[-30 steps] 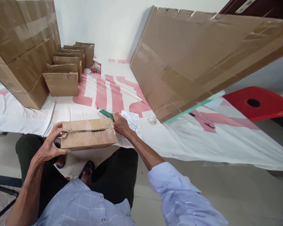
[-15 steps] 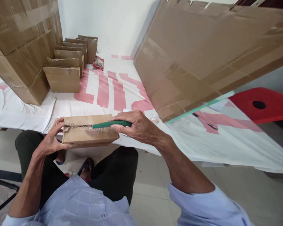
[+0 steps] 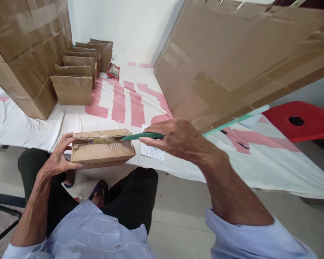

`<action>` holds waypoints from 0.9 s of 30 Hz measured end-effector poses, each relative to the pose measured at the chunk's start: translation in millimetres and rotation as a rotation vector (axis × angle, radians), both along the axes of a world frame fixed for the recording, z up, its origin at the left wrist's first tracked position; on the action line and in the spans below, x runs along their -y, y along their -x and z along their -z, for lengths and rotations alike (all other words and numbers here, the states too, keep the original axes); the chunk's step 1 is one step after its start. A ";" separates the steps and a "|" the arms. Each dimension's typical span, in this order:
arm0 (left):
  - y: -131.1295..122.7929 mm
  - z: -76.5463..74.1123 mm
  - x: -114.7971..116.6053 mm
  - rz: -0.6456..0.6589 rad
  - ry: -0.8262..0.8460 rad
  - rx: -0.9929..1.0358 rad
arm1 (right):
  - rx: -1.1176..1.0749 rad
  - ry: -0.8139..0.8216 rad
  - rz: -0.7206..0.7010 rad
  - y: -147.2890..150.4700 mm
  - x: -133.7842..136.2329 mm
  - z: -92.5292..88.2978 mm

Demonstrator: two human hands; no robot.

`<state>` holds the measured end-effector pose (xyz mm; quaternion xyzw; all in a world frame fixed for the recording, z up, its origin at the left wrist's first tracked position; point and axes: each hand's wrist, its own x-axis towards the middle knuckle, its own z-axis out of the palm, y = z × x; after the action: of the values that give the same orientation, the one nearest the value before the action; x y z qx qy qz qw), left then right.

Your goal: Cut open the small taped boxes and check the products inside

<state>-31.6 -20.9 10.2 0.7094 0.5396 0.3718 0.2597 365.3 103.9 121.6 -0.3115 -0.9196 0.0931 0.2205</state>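
My left hand [image 3: 59, 154] grips the left end of a small cardboard box [image 3: 102, 154], thumb on the near side and fingers round the far corner. The box sits at the table's front edge, above my lap. A gap runs along its top between two flaps, and something yellowish [image 3: 104, 140] shows inside. My right hand [image 3: 175, 138] holds a green utility knife [image 3: 143, 136] between thumb and fingers. The knife's tip lies at the right end of the gap; its blade is hardly visible.
Several opened cardboard boxes [image 3: 74, 90] stand in a row beside stacked cartons [image 3: 29, 72] at left. A large cardboard sheet [image 3: 232, 54] leans at right, near a red stool [image 3: 310, 120]. A printed paper [image 3: 153, 153] and a red packet [image 3: 113, 71] lie on the cloth.
My right hand has drawn the knife rightward along the box's top seam. The seam has parted into a gap that shows the contents. My left hand has stayed in place.
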 end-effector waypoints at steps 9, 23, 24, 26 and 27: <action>-1.4 0.6 0.7 -0.001 0.012 0.027 | -0.192 0.328 0.408 12.5 -36.7 122.0; -5.0 -4.8 2.9 -0.010 0.050 -0.012 | -0.426 0.068 -0.186 68.5 -19.1 72.5; -5.1 -4.3 2.7 -0.008 0.050 -0.011 | -0.381 0.021 -0.239 76.2 -15.3 69.2; -5.4 -4.2 2.9 -0.004 0.049 -0.003 | -0.331 -0.059 -0.295 90.3 -11.7 69.8; -5.6 -4.3 3.1 -0.003 0.048 0.003 | -0.322 -0.084 -0.303 96.0 -11.4 72.1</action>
<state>-26.0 -24.0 14.6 0.7017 0.5489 0.3601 0.2770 269.3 115.4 49.5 -0.1416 -0.9118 0.1355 0.3610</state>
